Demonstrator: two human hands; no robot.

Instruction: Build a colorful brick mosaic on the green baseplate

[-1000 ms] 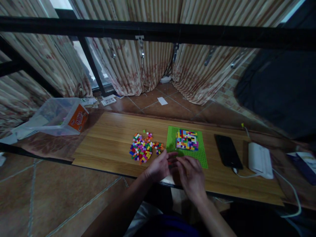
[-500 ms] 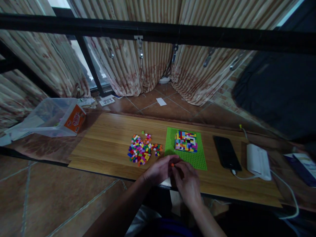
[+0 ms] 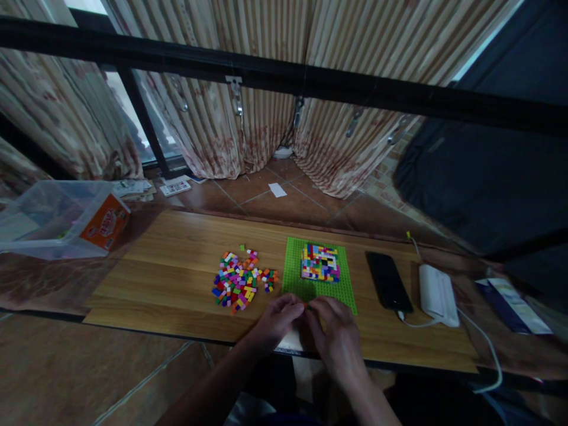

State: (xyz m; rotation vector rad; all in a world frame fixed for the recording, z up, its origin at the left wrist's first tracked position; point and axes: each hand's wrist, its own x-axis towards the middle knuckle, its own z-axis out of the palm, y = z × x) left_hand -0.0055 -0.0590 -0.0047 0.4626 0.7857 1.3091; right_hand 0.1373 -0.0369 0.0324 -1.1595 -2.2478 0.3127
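Note:
Above the front edge of the wooden board, the fingertips of my left hand (image 3: 278, 319) and my right hand (image 3: 338, 334) meet in a pinch. Between them shows a tiny orange toy brick (image 3: 306, 306), mostly covered by the fingers. Just beyond my hands lies a green studded baseplate (image 3: 293, 272). On it stands a low rectangular block built of many-coloured bricks (image 3: 320, 262), with a dark gap in its top. To the left of my hands a loose pile of small coloured bricks (image 3: 237, 281) is spread on the wood.
A black phone (image 3: 389, 281) with a cable lies right of the baseplate, beside a white power bank (image 3: 438, 294). At far left stands a clear plastic bin (image 3: 57, 219) with an orange label. A dark metal rail (image 3: 266, 68) crosses in front of striped curtains.
My fingertips have come together around the orange brick, which showed more plainly at my right fingers before. The whole view has shifted, so the board sits further left.

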